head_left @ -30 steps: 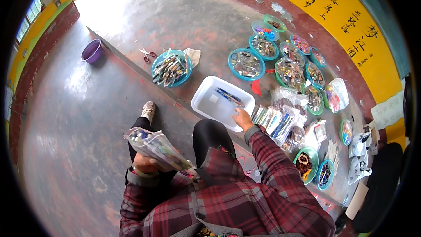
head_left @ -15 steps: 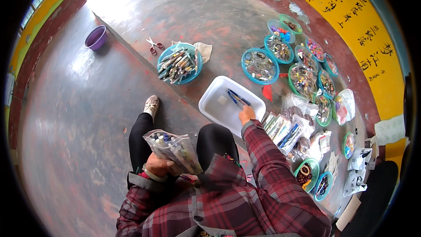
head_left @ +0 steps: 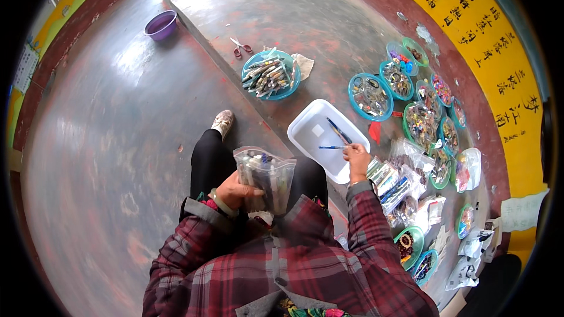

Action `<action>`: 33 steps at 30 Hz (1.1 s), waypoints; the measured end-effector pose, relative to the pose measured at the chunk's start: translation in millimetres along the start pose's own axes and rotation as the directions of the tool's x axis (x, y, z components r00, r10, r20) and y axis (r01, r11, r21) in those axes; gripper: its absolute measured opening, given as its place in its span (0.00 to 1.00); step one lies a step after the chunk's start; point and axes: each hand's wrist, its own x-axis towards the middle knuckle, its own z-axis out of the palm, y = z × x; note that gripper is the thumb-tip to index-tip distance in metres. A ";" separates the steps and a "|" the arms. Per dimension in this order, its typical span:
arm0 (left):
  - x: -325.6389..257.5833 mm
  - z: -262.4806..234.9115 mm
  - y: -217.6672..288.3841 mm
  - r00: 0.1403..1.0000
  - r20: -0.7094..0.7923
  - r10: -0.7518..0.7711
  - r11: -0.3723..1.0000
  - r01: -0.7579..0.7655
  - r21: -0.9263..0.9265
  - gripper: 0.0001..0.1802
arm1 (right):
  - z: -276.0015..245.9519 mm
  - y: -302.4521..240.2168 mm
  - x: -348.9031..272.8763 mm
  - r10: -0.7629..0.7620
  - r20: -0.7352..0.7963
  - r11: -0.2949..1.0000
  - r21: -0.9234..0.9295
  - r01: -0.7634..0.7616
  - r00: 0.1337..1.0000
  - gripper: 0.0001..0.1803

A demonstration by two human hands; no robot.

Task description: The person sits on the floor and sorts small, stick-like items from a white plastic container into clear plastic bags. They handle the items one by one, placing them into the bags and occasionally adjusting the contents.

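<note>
My left hand is closed round a clear zip bag of pens, held upright over my lap. In front of my knees stands a white plastic tray. My right hand is at the tray's near right rim, its fingers pinched on the end of a blue pen that points left over the tray. Dark blue pens lie on the tray's bottom just beyond that hand. Farther off to the left, a teal basket is heaped with many pens.
Scissors with dark red handles lie beside the teal basket, and a purple basin stands far left. On the right are several bowls of small items, plus plastic packs of pens. A raised floor edge runs diagonally past the basket.
My right hand has drawn back from inside the tray to its rim, with the blue pen now turned sideways. The bag in my left hand is more upright. The whole view has shifted.
</note>
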 end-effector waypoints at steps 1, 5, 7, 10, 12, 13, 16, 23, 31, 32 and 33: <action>1.2 0.9 -0.5 1.000 0.014 -0.007 1.000 0.007 0.018 0.33 | -5.9 -22.1 -13.8 -0.030 -0.018 0.993 0.110 0.032 0.999 0.08; 2.3 7.6 -4.1 0.999 0.032 -0.042 0.998 0.040 0.044 0.35 | -29.8 -87.6 -39.7 -0.168 -0.095 0.894 0.406 0.193 0.981 0.09; 1.6 8.8 -5.5 0.993 0.065 -0.097 0.992 0.091 0.087 0.34 | -35.9 -130.8 -55.5 -0.222 -0.082 0.838 0.492 0.234 0.972 0.09; 0.9 10.8 -8.1 0.985 0.076 -0.154 0.985 0.148 0.084 0.35 | -37.1 -188.0 -82.7 -0.330 -0.012 0.780 0.560 0.280 0.944 0.10; 0.1 12.9 -9.6 0.981 0.090 -0.174 0.983 0.168 0.075 0.35 | -33.1 -215.7 -100.7 -0.398 0.058 0.777 0.551 0.303 0.916 0.11; -0.5 11.9 -10.9 0.978 0.102 -0.185 0.979 0.174 0.102 0.34 | -28.9 -226.8 -109.1 -0.424 0.099 0.787 0.533 0.312 0.900 0.11; -1.3 8.9 -13.6 0.968 0.127 -0.216 0.970 0.198 0.144 0.34 | -16.9 -240.7 -121.5 -0.474 0.235 0.823 0.462 0.331 0.849 0.11; -7.5 7.9 -10.6 0.955 0.204 -0.217 0.969 0.186 0.162 0.32 | -1.1 -247.1 -127.4 -0.424 0.406 0.877 0.409 0.254 0.810 0.11; -9.6 6.2 -9.2 0.959 0.202 -0.199 0.970 0.163 0.180 0.33 | 4.4 -253.3 -121.1 -0.402 0.367 0.876 0.421 0.235 0.839 0.11; -9.5 5.3 -9.6 0.959 0.204 -0.195 0.971 0.159 0.179 0.33 | 6.0 -254.1 -121.1 -0.401 0.373 0.876 0.421 0.233 0.837 0.11; -9.4 4.4 -10.4 0.960 0.206 -0.192 0.971 0.156 0.179 0.33 | 7.5 -254.6 -121.4 -0.401 0.378 0.877 0.422 0.230 0.835 0.11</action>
